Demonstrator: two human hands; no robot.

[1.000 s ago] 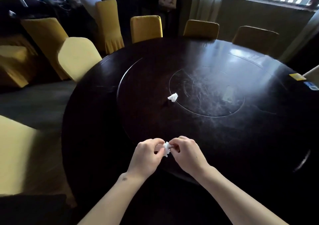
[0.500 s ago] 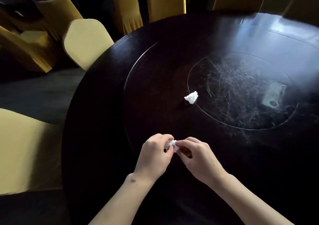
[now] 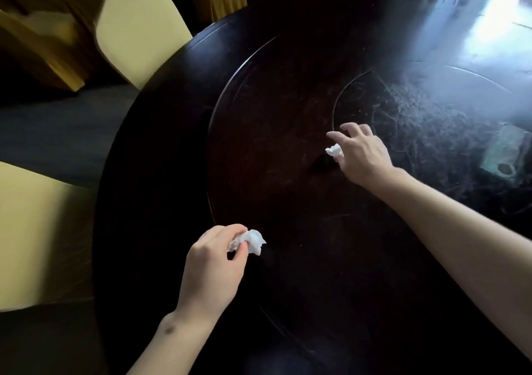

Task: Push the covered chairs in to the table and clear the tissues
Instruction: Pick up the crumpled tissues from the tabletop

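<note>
The left hand [image 3: 214, 262] pinches a crumpled white tissue [image 3: 251, 241] at about 7 o'clock on the dark round table [image 3: 161, 150]. The right hand [image 3: 361, 151] reaches toward the middle with fingers spread over a second tissue [image 3: 334, 150]; whether it grips it is hard to tell. Yellow covered chairs [image 3: 135, 26] stand from 9 to 11 o'clock, partly cut off.

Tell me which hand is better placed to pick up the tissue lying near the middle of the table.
The right hand: its spread fingers already reach over the loose tissue. The left hand is nearer the table edge, gripping another crumpled tissue.
</note>
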